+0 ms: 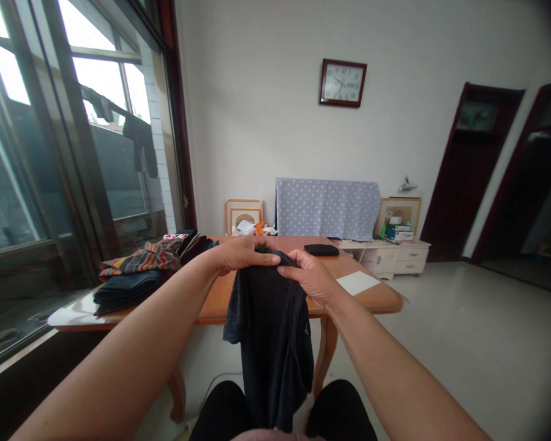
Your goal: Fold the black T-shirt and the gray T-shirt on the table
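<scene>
A dark grey T-shirt (275, 331) hangs down in front of the table edge, between my knees. My left hand (243, 252) pinches its top edge near the neckline, thumb on the near side. Close beside it, my right hand (303, 272) grips the same edge with thumb and fingers. One short sleeve drops on the left side, and a small light mark shows on the right side of the cloth. The shirt's lower end reaches down to my lap.
Folded clothes (138, 269) are piled on the left of the wooden table (367, 300). A black folded item (321, 250) and a white sheet (358, 282) lie on its right part. Behind stand a cloth-covered object (328, 208) and a low white cabinet (401, 257).
</scene>
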`<state>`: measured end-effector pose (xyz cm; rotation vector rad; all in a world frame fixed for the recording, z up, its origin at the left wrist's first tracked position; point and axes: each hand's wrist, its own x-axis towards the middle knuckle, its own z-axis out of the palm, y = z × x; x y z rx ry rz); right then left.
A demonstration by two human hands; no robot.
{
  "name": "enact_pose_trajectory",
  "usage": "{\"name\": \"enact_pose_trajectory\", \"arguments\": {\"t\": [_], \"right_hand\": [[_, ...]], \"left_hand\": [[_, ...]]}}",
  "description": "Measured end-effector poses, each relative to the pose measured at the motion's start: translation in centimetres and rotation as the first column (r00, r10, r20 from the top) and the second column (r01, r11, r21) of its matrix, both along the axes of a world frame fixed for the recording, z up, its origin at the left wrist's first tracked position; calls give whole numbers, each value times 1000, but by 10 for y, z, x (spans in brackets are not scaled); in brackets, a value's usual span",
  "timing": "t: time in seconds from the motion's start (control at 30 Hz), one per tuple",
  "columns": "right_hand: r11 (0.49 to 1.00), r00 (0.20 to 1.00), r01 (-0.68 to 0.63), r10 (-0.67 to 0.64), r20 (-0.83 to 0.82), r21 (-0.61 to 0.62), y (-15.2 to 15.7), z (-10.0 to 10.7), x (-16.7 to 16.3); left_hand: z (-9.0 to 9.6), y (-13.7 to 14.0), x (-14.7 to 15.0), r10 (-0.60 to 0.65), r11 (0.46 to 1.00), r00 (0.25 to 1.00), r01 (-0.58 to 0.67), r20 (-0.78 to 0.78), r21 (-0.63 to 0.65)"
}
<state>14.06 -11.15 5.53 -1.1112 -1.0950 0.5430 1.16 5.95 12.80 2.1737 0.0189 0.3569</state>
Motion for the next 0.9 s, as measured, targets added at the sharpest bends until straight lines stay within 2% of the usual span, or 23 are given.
{"name": "enact_pose_trajectory", "arguments": {"t": [0.07,0.13,0.3,0.4,0.5,0.6,0.7,0.77,0.83,0.9], "right_hand": [[1000,1000,19,-19,5,20,0,1,0],[999,1000,29,-28,-4,20,-1,0,0],[996,996,-73,76,40,-56,-8,-9,0],[983,983,-141,152,98,-115,-14,-22,2],[964,983,-71,111,147,-257,-20,-48,14],[894,955,59,78,285,-444,-25,-81,31],[762,864,230,127,488,-605,-27,-110,39],[682,803,310,186,566,-663,-26,-123,36],[653,764,341,226,604,-676,-23,-131,28],[662,742,352,233,629,-661,-18,-134,17]], "left_hand": [[-1,0,2,-44,998,997,47,-56,44],[0,-2,5,-63,998,996,64,-56,22],[8,-8,10,30,993,994,-17,104,-118],[15,-10,11,98,982,976,-63,195,-180],[20,-11,11,151,964,955,-85,255,-253],[24,-13,11,219,940,937,-128,272,-315],[27,-14,11,272,917,920,-158,283,-366],[27,-15,12,280,909,912,-152,301,-387],[28,-14,13,280,908,903,-139,325,-395],[29,-13,14,282,908,894,-131,348,-398]]}}
